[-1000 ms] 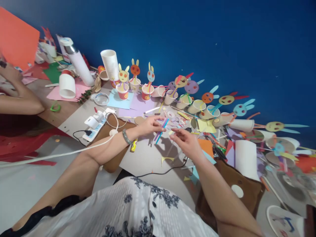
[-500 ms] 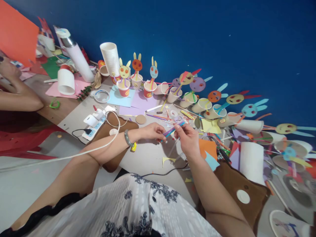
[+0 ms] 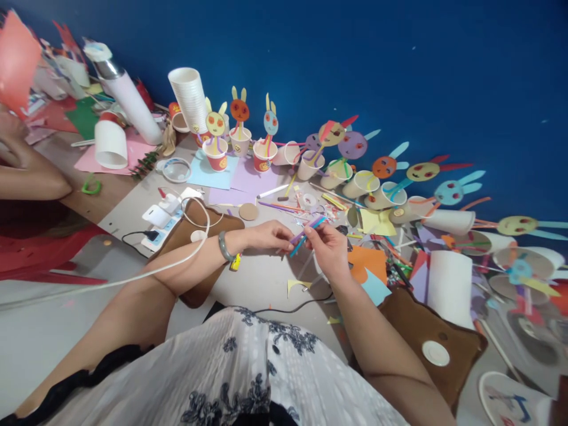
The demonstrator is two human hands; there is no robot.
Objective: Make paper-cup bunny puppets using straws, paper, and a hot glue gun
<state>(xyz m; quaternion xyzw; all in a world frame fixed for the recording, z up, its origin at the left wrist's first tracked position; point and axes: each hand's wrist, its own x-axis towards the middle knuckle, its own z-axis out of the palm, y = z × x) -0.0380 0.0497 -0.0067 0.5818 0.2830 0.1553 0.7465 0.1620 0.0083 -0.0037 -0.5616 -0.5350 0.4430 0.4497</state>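
Between my two hands, over the table, are thin purple and blue strips (image 3: 307, 231). My left hand (image 3: 271, 235), with a bangle on its wrist, pinches the lower left end of the purple strip. Closed around the upper right part of the strips is my right hand (image 3: 329, 247). The blue strip's lower end sticks out between the hands, apart from the purple one. Just behind them lie a tape roll (image 3: 307, 201) and scattered coloured strips. A round brown disc (image 3: 248, 211) lies behind my left hand.
Paper cups with rabbit figures (image 3: 265, 155) line the blue wall. A stack of cups (image 3: 189, 99) and a flask (image 3: 128, 103) stand at the back left. A power strip (image 3: 166, 228) has a white cable crossing my left arm. Another person's arm (image 3: 33, 174) is at far left.
The view has shifted slightly. The blue strip's lower end now points away from the purple one, where both lay close together before. Both hands keep their hold.
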